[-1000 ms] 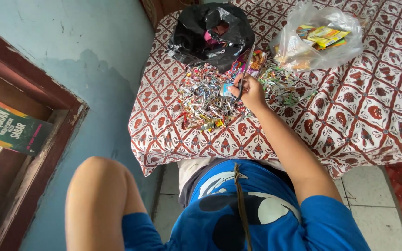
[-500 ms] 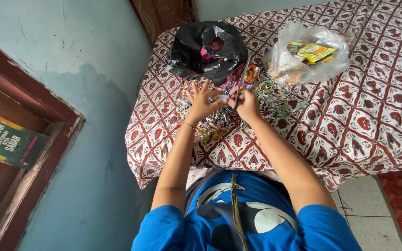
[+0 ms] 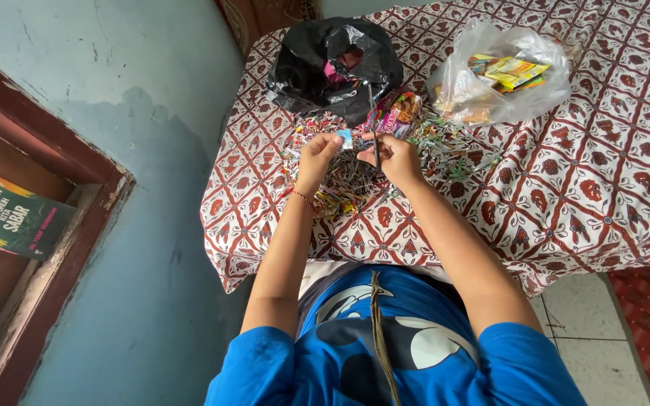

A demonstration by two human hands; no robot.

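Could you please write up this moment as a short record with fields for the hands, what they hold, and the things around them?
Left hand: pinches a small blue-and-white wrapper scrap at the fingertips.
Right hand: touches the same scrap and holds a thin dark stick upright.
Beneath the hands: heap of small folded colourful wrapper pieces.
Surface: red-and-white patterned cloth.
Behind the heap: crumpled black plastic bag, open.
Beside it: clear plastic bag of yellow and green wrappers.
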